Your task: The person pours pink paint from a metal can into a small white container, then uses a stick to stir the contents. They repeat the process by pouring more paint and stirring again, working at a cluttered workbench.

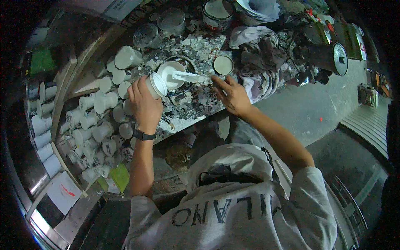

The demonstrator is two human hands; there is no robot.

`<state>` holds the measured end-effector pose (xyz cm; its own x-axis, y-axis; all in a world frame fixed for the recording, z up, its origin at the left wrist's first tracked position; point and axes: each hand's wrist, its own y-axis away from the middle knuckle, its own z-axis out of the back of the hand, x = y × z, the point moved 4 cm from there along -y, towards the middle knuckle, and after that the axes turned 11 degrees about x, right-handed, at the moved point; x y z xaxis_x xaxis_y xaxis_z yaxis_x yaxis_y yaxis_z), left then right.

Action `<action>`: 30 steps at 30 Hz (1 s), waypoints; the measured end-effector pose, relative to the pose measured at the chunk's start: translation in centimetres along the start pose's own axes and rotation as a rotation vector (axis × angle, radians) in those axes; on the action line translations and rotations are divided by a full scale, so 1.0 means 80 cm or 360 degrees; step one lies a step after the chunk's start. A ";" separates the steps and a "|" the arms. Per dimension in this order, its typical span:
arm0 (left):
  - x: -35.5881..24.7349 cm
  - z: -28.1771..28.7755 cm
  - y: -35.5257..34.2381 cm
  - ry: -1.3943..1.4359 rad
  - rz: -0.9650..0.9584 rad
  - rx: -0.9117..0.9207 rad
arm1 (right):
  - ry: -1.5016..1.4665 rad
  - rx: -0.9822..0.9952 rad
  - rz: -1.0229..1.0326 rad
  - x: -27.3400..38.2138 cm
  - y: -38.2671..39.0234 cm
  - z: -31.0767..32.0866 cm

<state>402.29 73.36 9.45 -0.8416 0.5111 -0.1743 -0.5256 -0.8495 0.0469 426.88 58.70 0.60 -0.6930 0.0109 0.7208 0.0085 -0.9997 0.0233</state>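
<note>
Our left hand (146, 106) curls round a white cup (152, 89), its rim tilted toward the white tub (167, 70) just beside it on the paint-caked table (189, 121). Our right hand (234, 96) pinches a white-coated spatula (193, 78) near one end, apparently so the blade reaches over the tub. Beyond, a can (217, 11) stands well apart from both hands.

Large dark capitals stretch, upside down to the viewer, across the chest of a pale shirt (233, 208), nearer the body than the left hand (145, 100) and right hand (231, 95). Beyond the left hand, print on a pale panel (121, 9) is too small to read.
</note>
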 end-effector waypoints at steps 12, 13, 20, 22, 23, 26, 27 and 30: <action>0.007 0.015 0.013 0.0364 0.0030 -0.0050 | -0.0070 0.0044 -0.0108 0.027 0.061 0.087; 0.006 0.018 0.017 0.0484 0.0025 -0.0095 | -0.0076 0.0049 -0.0100 0.042 0.061 0.104; -0.011 0.032 0.033 0.1776 -0.0196 0.0492 | 0.0308 0.0126 0.0501 0.184 0.007 0.244; -0.021 0.047 0.036 0.1825 -0.0343 0.0392 | 0.0602 0.0403 0.0579 0.225 -0.008 0.264; -0.026 0.055 0.038 0.1866 -0.0405 0.0344 | 0.0741 0.0537 0.0618 0.244 -0.015 0.265; -0.045 0.078 0.049 0.1732 -0.0593 0.0100 | 0.1022 0.0456 0.0686 0.295 -0.026 0.255; -0.049 0.085 0.055 0.1714 -0.0610 0.0019 | 0.1027 0.0552 0.0650 0.305 -0.031 0.246; -0.046 0.100 0.065 0.1373 -0.0530 -0.0160 | 0.0938 0.0397 0.0792 0.343 -0.036 0.219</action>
<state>401.64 68.15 18.17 -0.2445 0.4904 -0.8365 -0.6762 -0.7045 -0.2154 420.50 62.25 32.44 -0.8312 -0.5166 0.2053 0.5279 -0.8493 0.0000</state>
